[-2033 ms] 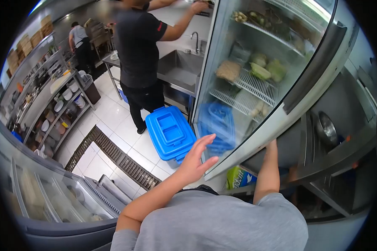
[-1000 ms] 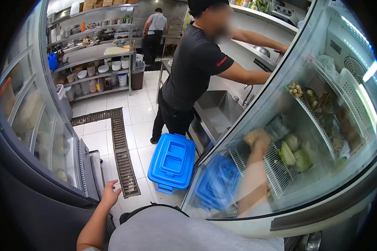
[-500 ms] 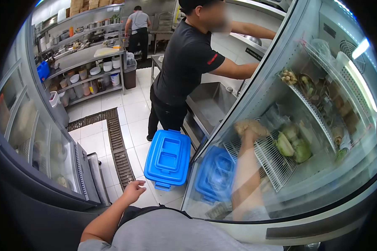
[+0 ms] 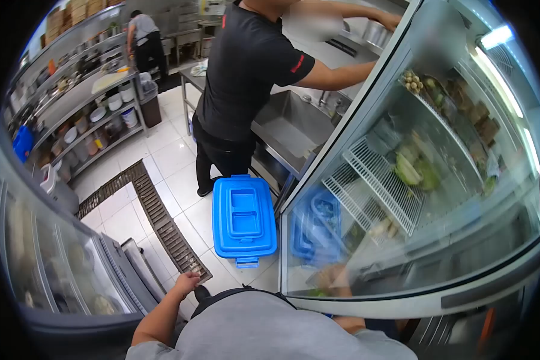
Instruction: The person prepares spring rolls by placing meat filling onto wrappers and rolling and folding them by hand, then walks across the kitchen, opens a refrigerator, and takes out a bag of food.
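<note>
My left hand [image 4: 188, 282] hangs low at the left, above the floor beside the drain grate. Its fingers are loosely bent and nothing shows in them. Through the glass fridge door [image 4: 366, 264], my right hand [image 4: 332, 278] appears low and smeared by motion. Something green lies by it, too blurred to name, and whether the hand holds anything is unclear. Ahead of my body, a blue lidded plastic bin [image 4: 244, 234] stands on the tiles, and the glass carries its reflection. Behind the glass, wire shelves [image 4: 384, 180] bear green vegetables [image 4: 415, 171].
A person in a dark shirt [image 4: 252, 72] works at a steel sink [image 4: 294, 132] just beyond the bin. Farther back, another person [image 4: 147, 45] bends near steel racks [image 4: 96, 114] of containers. A floor drain grate [image 4: 162, 210] runs at left, beside another glass-fronted fridge [image 4: 60, 258].
My right hand has come down from a pale bundle at the wire shelf to low behind the glass. That bundle no longer shows there. My left hand dropped slightly, and the view shifted.
</note>
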Available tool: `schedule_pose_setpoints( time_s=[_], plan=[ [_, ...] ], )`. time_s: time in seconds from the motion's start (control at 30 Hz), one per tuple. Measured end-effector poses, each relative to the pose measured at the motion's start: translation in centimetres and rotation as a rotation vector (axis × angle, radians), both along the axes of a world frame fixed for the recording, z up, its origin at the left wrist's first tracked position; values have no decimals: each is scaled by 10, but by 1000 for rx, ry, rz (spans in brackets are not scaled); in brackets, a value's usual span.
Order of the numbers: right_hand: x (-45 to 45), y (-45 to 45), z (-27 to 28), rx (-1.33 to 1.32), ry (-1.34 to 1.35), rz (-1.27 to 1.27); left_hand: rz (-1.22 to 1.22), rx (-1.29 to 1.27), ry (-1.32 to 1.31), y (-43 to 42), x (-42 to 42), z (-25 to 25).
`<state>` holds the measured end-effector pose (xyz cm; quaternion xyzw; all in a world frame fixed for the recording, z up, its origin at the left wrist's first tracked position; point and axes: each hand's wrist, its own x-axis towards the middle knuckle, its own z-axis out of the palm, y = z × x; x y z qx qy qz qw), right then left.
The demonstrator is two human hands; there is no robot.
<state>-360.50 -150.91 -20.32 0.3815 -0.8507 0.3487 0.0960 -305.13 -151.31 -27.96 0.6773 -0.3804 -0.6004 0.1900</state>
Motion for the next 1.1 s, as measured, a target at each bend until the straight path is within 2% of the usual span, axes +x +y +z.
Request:
schedule_pose_setpoints(
  time_s=[0.07,0.13,0.17,0.2,0.33,0.43,0.6,0.63,0.7,0.73,0.87,0.93,0.97,1.03,1.1],
  plan=[
    [39,15,-17,41,-25,-15,-122,-20,-103,-16,38,-34],
    [80,18,-31,103,-48,5,-192,-151,-206,-29,83,-93],
    [101,19,-37,150,-63,19,-227,-211,-264,-39,105,-103],
    [123,21,-44,195,-81,36,-154,-72,-253,-41,119,-88],
    [190,26,-63,434,-170,141,-298,73,-315,-60,196,-69],
    [229,22,-70,665,-228,255,-426,-59,-433,-102,247,-90],
    [271,-15,-65,1133,-336,434,-275,-220,-197,-198,234,-34],
    [277,-28,-61,1226,-353,464,-310,-262,-172,-217,227,-26],
    [290,-62,-43,1339,-381,519,-312,-157,17,-252,214,-12],
    [300,-86,-29,1308,-394,514,-315,-154,192,-268,207,4],
    [390,-255,69,910,-536,425,-445,-117,325,-334,216,55],
    [399,-355,21,815,-331,688,-487,-20,399,-367,241,79],
    [437,-399,20,734,-364,714,-400,18,447,-382,255,94],
    [538,-473,51,561,-275,1011,-192,99,545,-408,290,116],
    [646,-531,71,473,-354,1236,96,3,739,-445,329,105]
  ],
)
